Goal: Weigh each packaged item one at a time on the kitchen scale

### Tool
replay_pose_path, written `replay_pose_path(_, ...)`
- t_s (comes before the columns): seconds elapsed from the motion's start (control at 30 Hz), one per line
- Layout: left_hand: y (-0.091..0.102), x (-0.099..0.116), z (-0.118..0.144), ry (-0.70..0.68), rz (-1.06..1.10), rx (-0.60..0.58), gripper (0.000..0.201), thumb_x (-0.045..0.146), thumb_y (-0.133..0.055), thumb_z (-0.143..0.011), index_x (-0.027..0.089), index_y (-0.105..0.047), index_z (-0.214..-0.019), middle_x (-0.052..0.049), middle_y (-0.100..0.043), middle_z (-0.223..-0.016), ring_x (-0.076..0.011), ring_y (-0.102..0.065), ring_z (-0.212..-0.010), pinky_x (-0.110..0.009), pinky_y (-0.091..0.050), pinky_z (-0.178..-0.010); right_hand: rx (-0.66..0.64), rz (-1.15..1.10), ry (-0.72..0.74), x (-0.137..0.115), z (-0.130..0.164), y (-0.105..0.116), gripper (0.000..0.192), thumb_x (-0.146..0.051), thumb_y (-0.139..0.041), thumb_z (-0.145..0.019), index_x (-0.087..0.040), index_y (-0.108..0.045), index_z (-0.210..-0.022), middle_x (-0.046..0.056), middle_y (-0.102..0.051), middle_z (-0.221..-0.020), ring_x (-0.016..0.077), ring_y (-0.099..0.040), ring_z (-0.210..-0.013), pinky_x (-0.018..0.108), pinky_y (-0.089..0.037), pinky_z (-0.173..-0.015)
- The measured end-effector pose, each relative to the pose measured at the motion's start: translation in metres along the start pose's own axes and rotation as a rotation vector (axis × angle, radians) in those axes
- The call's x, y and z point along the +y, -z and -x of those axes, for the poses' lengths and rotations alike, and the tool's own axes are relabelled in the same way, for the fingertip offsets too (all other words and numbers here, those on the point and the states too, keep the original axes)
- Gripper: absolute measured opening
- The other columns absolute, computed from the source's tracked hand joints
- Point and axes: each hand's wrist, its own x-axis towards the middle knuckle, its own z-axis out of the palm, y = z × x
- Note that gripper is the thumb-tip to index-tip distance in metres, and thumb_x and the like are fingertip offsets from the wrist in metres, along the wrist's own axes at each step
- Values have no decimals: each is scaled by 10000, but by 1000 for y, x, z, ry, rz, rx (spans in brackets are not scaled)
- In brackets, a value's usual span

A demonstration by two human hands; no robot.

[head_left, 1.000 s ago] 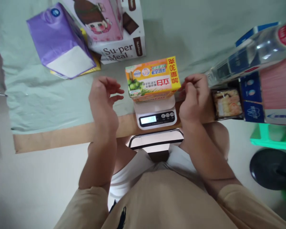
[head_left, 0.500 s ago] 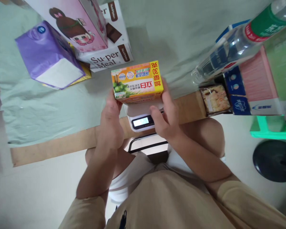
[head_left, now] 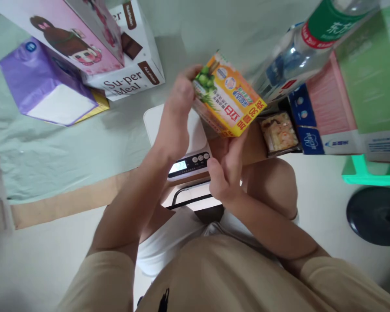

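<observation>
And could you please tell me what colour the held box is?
The box is mainly yellow and orange, shown best in the head view.

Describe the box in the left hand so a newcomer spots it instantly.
Start at the table under a pale green cover, then the white scale at its near edge. To the scale's right, in the left hand, is a tilted box. Its bright orange-and-yellow print, with green fruit at one end, sets it apart from the other packs.
</observation>
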Motion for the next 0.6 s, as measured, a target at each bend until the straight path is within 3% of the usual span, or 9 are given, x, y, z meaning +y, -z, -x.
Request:
replay_pose_path(0.1,-14,-11,-20,64,-20,-72,621,879,-623,-797,331,-775,-1047,-37,-765,-1121,-332,-700,-1222,-447,-560,-1111,97,5,8,9,-3,9,922,-521,-454,-944,-383,56,-1699,-32,-18,-1819,319,-40,-1726,655,-75,-1413)
replay_pose_path(0.23,-28,-16,-39,166,-41,-7,257,518,-681,-970,280,-772,-929,-30,-735,-951,-249,-729,-1013,-368,-598,-968,117,46,12,16,-4,8,980,-502,-501,-942,-352,95,-1704,-24,74,-1822,332,37,-1726,669,-51,-1404)
replay_pose_path(0.4,-34,-17,-62,217,4,-58,328,329,-494,-1089,200,-634,-822,2,-559,-769,-128,-580,-699,-280,-519,-753,124,88,53,12,-4,2,992,-496,-483,-961,-324,151,-1704,-9,200,-1811,350,119,-1716,697,-97,-1386)
replay_pose_path(0.47,-36,-17,-71,253,-5,-104,377,337,-401,-1118,188,-584,-824,19,-504,-729,-96,-518,-649,-283,-519,-776,109,139,59,9,-4,3,975,-499,-454,-975,-289,155,-1707,17,233,-1804,360,139,-1710,713,-140,-1370)
replay_pose_path(0.6,-38,-18,-78,331,-31,-157,422,456,-339,-1109,182,-522,-845,41,-492,-706,-76,-590,-760,-422,-537,-1089,48,256,65,11,-7,8,989,-481,-450,-980,-197,166,-1700,96,258,-1794,376,150,-1703,698,-184,-1364)
